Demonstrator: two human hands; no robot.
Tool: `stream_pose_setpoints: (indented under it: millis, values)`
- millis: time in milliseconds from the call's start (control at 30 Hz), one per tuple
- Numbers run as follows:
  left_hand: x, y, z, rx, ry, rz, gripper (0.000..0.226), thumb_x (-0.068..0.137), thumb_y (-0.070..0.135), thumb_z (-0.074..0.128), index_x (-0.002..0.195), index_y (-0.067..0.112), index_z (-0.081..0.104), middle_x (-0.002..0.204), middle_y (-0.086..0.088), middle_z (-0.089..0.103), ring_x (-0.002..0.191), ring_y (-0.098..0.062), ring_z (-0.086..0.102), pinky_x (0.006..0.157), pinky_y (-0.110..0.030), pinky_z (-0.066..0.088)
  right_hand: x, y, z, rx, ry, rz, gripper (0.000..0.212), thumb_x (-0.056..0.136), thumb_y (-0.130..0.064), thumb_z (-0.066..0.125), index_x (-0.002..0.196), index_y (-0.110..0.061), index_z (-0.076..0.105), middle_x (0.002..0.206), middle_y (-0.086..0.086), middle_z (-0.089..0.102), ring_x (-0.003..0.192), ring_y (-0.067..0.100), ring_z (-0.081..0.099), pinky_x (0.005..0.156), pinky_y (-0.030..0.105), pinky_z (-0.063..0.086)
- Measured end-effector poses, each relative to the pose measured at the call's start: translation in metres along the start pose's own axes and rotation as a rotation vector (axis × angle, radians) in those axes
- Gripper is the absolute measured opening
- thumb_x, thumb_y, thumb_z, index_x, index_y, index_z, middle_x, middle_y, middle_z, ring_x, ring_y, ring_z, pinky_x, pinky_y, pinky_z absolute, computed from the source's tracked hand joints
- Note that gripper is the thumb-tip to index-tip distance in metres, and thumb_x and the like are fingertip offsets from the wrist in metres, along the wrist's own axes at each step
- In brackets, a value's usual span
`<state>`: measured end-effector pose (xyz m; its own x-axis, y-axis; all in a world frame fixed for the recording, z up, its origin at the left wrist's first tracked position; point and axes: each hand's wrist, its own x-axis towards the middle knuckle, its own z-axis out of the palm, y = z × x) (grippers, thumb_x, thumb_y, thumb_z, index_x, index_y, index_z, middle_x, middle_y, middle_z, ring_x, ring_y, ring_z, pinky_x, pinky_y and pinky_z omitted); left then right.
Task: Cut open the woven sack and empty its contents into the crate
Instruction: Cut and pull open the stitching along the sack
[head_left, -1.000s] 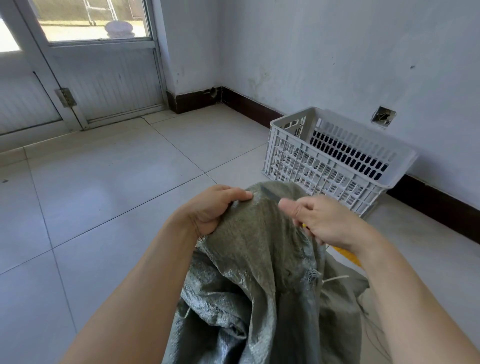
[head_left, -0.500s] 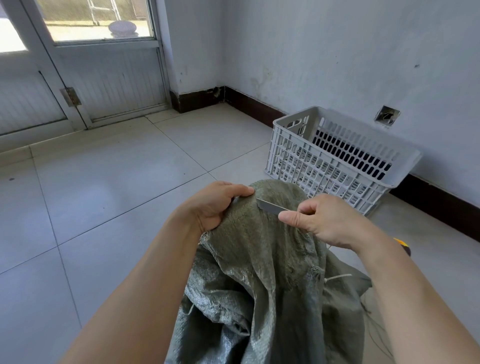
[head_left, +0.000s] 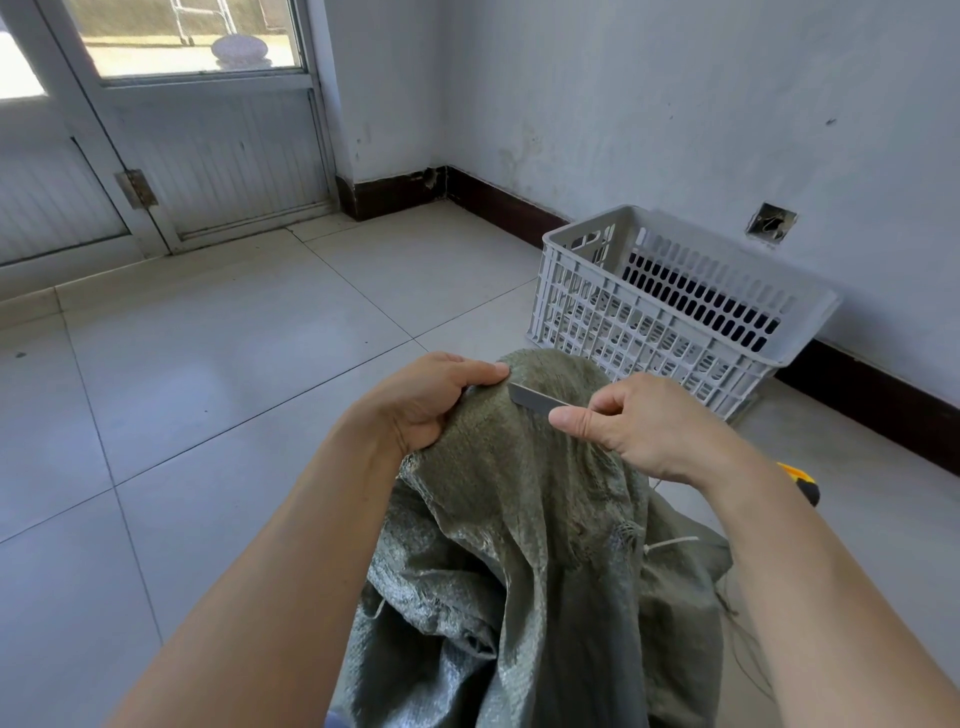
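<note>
— What does the sack look like?
— The woven sack (head_left: 519, 519) is grey-green and crumpled, standing on the tiled floor (head_left: 208, 364) in front of the white crate (head_left: 670, 306), which sits against the wall.
— And the hands?
— The left hand (head_left: 426, 400) is clenched on a bunch of fabric at the sack's top. The right hand (head_left: 649, 426) pinches a blade (head_left: 535, 400), thumb along it.
— Blade direction?
— Its long axis runs leftward, tip at the left thumb.
</note>
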<state>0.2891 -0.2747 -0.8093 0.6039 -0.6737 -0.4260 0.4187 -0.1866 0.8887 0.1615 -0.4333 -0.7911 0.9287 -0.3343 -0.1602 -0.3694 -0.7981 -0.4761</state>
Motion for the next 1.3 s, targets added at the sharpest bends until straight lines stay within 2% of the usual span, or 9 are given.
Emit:
stream_pose_setpoints:
  millis: [333,500,667,800,867,933,1033,1133,1300]
  values:
    - [0.001,0.0,-0.001,-0.046,0.057,0.0,0.017,0.091,0.01,0.057,0.08,0.0,0.064,0.06,-0.01,0.067,0.049,-0.017,0.064,0.05,-0.025,0.055,0.0,0.001,-0.001,0.003,-0.015,0.01,0.056,0.08,-0.065,0.053,0.053,-0.016,0.054,0.049,-0.003,0.041,0.049,0.013,0.039,0.053,0.027,0.031]
    - [0.001,0.0,-0.003,-0.038,0.056,-0.006,0.017,0.091,0.011,0.057,0.08,0.0,0.064,0.06,-0.009,0.067,0.049,-0.017,0.064,0.051,-0.025,0.056,0.001,0.0,0.001,-0.024,0.01,0.01,0.06,0.08,-0.066,0.052,0.063,-0.009,0.063,0.052,-0.001,0.043,0.05,0.013,0.041,0.053,0.027,0.032]
    - [0.002,0.0,-0.004,-0.042,0.054,-0.01,0.018,0.091,0.01,0.056,0.079,0.0,0.064,0.058,-0.009,0.067,0.048,-0.016,0.064,0.05,-0.024,0.056,0.003,0.002,0.003,-0.054,0.046,-0.008,0.064,0.081,-0.067,0.051,0.066,-0.005,0.061,0.055,0.003,0.044,0.052,0.016,0.041,0.055,0.029,0.032]
    - [0.003,0.0,-0.004,-0.047,0.052,-0.005,0.018,0.091,0.01,0.057,0.079,-0.001,0.065,0.058,-0.009,0.067,0.048,-0.016,0.064,0.051,-0.024,0.056,0.005,0.004,0.005,-0.089,0.062,-0.009,0.065,0.08,-0.069,0.049,0.058,-0.009,0.055,0.055,0.003,0.043,0.051,0.017,0.041,0.056,0.03,0.033]
    - [0.003,0.0,-0.004,-0.054,0.045,0.0,0.019,0.091,0.01,0.057,0.078,-0.001,0.065,0.057,-0.009,0.067,0.048,-0.016,0.064,0.05,-0.024,0.056,0.004,0.003,0.007,-0.03,0.054,0.0,0.062,0.08,-0.069,0.049,0.05,-0.015,0.042,0.05,0.0,0.037,0.047,0.016,0.036,0.055,0.03,0.033]
    - [0.003,-0.001,-0.004,-0.072,0.03,0.014,0.02,0.091,0.01,0.056,0.078,-0.002,0.065,0.057,-0.009,0.067,0.048,-0.016,0.064,0.051,-0.024,0.056,0.004,0.001,0.011,0.046,0.057,0.015,0.062,0.082,-0.066,0.05,0.049,-0.016,0.037,0.046,-0.003,0.031,0.045,0.015,0.032,0.055,0.029,0.032]
    - [0.003,-0.001,-0.005,-0.122,0.01,0.033,0.02,0.092,0.01,0.055,0.08,-0.003,0.065,0.059,-0.01,0.068,0.052,-0.017,0.066,0.052,-0.024,0.056,0.006,-0.001,0.019,0.108,0.114,0.0,0.059,0.086,-0.063,0.048,0.053,-0.014,0.039,0.045,-0.004,0.028,0.043,0.014,0.03,0.054,0.029,0.03]
    - [0.003,-0.001,-0.005,-0.167,0.002,0.023,0.021,0.093,0.009,0.052,0.081,-0.002,0.065,0.059,-0.01,0.069,0.052,-0.017,0.066,0.051,-0.025,0.056,0.009,-0.001,0.026,0.143,0.184,-0.044,0.06,0.086,-0.062,0.048,0.048,-0.018,0.032,0.044,-0.005,0.029,0.041,0.013,0.029,0.052,0.029,0.028]
    - [0.003,-0.002,-0.004,-0.23,-0.038,-0.005,0.021,0.093,0.01,0.051,0.084,-0.001,0.066,0.064,-0.012,0.07,0.055,-0.02,0.068,0.058,-0.029,0.058,0.012,0.003,0.03,0.094,0.288,-0.104,0.065,0.079,-0.07,0.043,0.053,-0.011,0.046,0.05,0.002,0.04,0.048,0.018,0.04,0.052,0.03,0.032]
